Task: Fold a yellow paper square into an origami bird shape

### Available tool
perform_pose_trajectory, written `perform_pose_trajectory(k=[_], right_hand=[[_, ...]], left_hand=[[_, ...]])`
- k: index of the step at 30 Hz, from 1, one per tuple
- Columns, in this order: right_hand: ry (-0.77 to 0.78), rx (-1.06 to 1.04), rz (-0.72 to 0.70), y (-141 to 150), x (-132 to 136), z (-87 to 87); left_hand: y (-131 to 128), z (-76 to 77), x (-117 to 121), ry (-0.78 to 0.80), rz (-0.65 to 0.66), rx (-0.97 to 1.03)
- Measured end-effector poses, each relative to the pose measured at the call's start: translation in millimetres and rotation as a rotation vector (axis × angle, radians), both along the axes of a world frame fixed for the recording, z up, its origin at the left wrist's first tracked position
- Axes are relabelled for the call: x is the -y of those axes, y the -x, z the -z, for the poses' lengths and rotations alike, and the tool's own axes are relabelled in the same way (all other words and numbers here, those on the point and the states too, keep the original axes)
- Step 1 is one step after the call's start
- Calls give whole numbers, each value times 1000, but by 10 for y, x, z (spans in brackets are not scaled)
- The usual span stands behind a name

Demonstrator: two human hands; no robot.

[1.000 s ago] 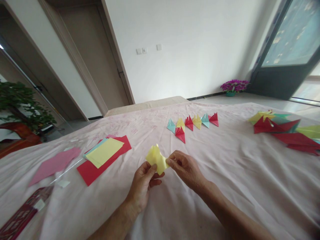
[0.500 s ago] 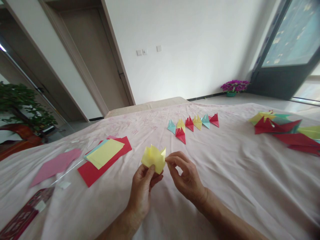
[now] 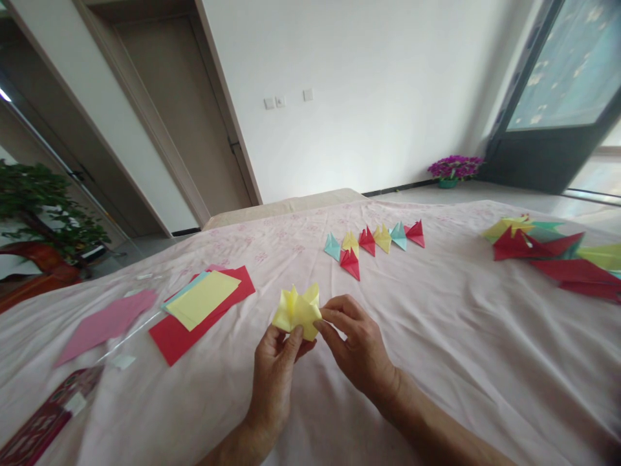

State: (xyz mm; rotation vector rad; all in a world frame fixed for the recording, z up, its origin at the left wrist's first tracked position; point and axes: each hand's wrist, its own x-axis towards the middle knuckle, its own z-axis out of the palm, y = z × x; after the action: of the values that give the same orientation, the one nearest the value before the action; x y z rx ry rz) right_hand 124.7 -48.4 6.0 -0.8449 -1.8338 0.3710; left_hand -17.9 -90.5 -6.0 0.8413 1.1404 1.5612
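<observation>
The folded yellow paper piece [image 3: 299, 314] is held above the pale pink patterned cloth, its points upward, its long axis roughly crosswise. Its lower edge is pinched between the left hand's [image 3: 277, 366] thumb and fingers; its right edge is gripped by the right hand's [image 3: 361, 343] closed fingertips.

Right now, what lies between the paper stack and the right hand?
In the head view, rightward from the paper stack: bare cloth, then the left hand holding the yellow paper, whose edge the right hand touches.
</observation>
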Motion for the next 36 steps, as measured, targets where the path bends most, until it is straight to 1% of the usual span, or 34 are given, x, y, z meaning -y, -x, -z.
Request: perform_pose_trajectory(k=[5,10,14,18,21,26,30,32,36], right_hand=[[18,66,15,10,13,-27],[18,5,17,12,4,12],[5,-75,41,23,8,42],[30,-210,-27,46,36,10],[52,-294,-87,61,61,-33],[1,-294,-149,48,84,-80],[-29,-283,-156,23,93,-89],[-33,-283,-157,14,106,-93],[-40,-285,-189,0,144,-107]], left_hand=[[-27,-54,3,21,-4,-11],[-53,-83,9,25,-27,-9],[-35,-34,8,-1,-24,-68],[2,15,13,-35,-59,-206],[17,10,17,-74,-84,-256],[22,18,-8,-124,-44,-159],[31,61,-38,-104,21,-67],[37,58,-33,-106,41,-69],[57,-2,27,-130,-20,-171]])
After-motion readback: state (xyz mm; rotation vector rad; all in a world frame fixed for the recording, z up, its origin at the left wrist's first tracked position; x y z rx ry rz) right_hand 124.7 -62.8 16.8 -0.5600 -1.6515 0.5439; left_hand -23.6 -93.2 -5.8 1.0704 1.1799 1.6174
